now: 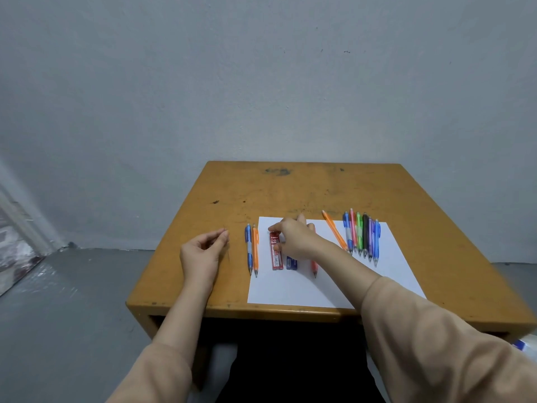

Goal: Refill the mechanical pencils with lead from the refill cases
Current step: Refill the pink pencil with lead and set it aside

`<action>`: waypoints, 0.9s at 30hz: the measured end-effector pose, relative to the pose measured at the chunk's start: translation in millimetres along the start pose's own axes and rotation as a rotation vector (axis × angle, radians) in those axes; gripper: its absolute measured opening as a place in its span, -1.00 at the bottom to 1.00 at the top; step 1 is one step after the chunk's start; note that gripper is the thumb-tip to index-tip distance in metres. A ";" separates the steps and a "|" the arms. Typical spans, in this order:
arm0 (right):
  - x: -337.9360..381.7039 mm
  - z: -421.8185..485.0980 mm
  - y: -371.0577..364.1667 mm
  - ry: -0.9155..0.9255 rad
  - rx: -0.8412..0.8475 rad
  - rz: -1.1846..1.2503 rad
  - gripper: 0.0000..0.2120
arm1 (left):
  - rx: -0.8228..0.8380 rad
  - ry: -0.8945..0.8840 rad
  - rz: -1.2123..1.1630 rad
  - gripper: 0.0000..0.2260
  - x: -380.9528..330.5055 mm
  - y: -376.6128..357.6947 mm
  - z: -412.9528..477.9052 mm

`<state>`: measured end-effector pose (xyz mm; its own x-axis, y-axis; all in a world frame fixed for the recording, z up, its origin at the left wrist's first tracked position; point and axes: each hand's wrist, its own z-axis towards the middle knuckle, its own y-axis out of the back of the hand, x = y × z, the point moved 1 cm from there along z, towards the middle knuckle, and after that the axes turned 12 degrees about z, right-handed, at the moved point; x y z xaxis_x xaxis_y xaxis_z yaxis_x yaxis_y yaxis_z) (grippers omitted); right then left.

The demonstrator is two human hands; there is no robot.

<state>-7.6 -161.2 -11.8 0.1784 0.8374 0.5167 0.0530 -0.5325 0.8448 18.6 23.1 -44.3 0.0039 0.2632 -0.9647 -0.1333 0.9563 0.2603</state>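
Observation:
A red lead refill case (pixel 276 251) marked 2B lies on a white sheet of paper (pixel 325 283). My right hand (pixel 293 238) reaches across and pinches the top end of this case with thumb and forefinger. A blue refill case (pixel 291 263) lies beside it, partly under my hand. An orange-red pencil (pixel 314 267) is mostly hidden by my right wrist. My left hand (pixel 203 251) hovers left of the paper and pinches thin dark leads (pixel 228 251) between its fingertips. A blue pencil (pixel 248 248) and an orange pencil (pixel 255 250) lie side by side at the paper's left edge.
Several coloured pencils (pixel 361 237) lie in a row on the paper's right part, with an orange pencil (pixel 334 229) slanting beside them. The small wooden table (pixel 290 187) stands against a grey wall. Grey floor lies to the left.

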 end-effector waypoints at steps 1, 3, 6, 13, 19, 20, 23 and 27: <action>-0.2 0.1 -0.4 0.007 -0.005 -0.010 -0.54 | 0.000 -0.001 -0.004 -0.91 -0.5 0.0 -0.3; -0.9 -0.7 -1.7 0.012 -0.014 -0.023 -0.54 | 0.002 -0.003 -0.009 -0.91 -0.6 0.0 -0.8; -2.6 -2.6 -4.1 0.003 -0.031 -0.027 -0.55 | 0.005 0.001 -0.006 -0.90 -0.5 0.2 -0.7; -4.4 -11.3 -1.0 0.031 -0.064 0.037 -0.58 | -0.004 -0.022 0.047 -0.83 -2.0 -0.8 -2.5; -4.9 -24.1 23.1 0.082 -0.210 0.270 -0.62 | -0.003 -0.031 0.050 -0.83 -2.9 -1.0 -2.7; -5.8 -26.6 27.1 0.098 -0.231 0.306 -0.63 | -0.002 -0.035 0.050 -0.83 -3.0 -1.0 -2.9; -10.7 -33.4 35.1 0.114 -0.333 0.442 -0.66 | -0.002 -0.043 0.056 -0.83 -3.0 -1.0 -3.4; -19.5 -41.5 36.1 0.090 -0.438 0.576 -0.67 | -0.003 -0.041 0.048 -0.83 -3.3 -0.7 -4.0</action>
<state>-49.9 -191.7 14.4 -0.0230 0.4565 0.8894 -0.4265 -0.8091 0.4042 14.7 21.1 -41.4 0.0376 0.3140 -0.9487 -0.1378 0.9419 0.3063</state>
